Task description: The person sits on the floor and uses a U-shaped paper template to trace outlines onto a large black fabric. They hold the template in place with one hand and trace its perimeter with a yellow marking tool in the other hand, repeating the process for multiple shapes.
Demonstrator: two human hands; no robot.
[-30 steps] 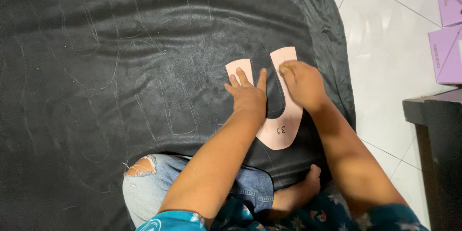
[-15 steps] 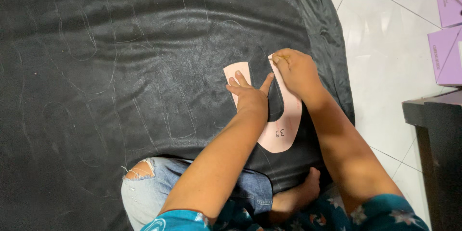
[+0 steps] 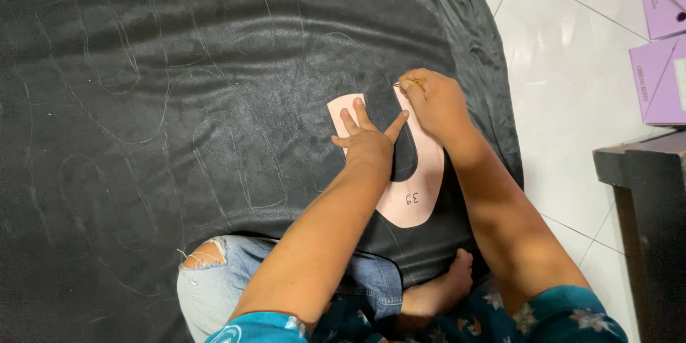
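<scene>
A pink U-shaped card pattern (image 3: 418, 200) lies flat on a large black sheet of shiny material (image 3: 214, 100) spread over the floor. My left hand (image 3: 366, 137) presses down on the pattern's left arm, fingers spread. My right hand (image 3: 432, 100) sits at the tip of the pattern's right arm, fingers pinched on a thin pen-like marker (image 3: 407, 83) whose point meets the black sheet. Faint traced outlines of the same shape cover the sheet to the left.
My knee in torn jeans (image 3: 214, 279) and a bare foot (image 3: 439, 293) rest on the sheet's near edge. White floor tiles (image 3: 564, 100) lie to the right, with purple boxes (image 3: 661, 43) and a dark piece of furniture (image 3: 643, 229).
My right hand has moved up along the pattern's right arm to its tip. The left hand has stayed pressing on the pattern.
</scene>
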